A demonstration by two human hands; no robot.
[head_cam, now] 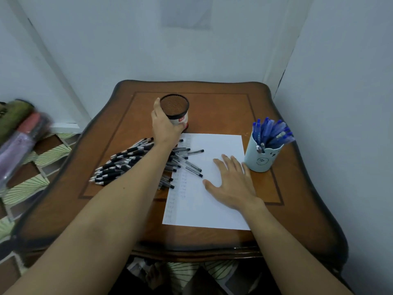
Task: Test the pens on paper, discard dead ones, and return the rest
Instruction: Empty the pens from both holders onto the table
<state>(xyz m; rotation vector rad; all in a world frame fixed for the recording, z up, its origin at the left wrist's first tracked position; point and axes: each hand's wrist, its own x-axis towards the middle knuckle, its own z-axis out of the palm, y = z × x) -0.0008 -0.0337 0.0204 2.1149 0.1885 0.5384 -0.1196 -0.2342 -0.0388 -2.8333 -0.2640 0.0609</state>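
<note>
Head view: a person leans over a wooden worktop (212, 241), both bare arms stretched out across it.
Paper: a white sheet of paper (212, 209) lies flat mid-worktop. Faint rows of small marks run down its left edge; the rest looks blank.
Black pens: the black pens (127, 160) lie in a loose heap on the worktop left of the paper, several spilling over its left edge. The left forearm crosses above them.
Mesh holder: a black mesh holder (176, 109) stands just past the paper's far edge, and no pens show inside it.
Blue pens: the blue pens (272, 130) stand bunched in a pale cup (261, 160) just beside the paper's right edge.
Left hand: the left hand (164, 124) grips the mesh holder, fingers and thumb curled round its near-left side.
Right hand: the right hand (231, 182) lies palm down on the paper's right half, fingers spread, holding nothing. The pale cup is close by its fingertips; whether they touch I cannot tell.
Done, by my reckoning: the marks suggest a good many pens are tested, and the blue ones look returned.
Left to do: the black pens are out of their holder and need returning. No discard spot or separate dead pile is visible.
Holder to heap: the gripped holder sits just beyond the heap, close enough for refilling.
</note>
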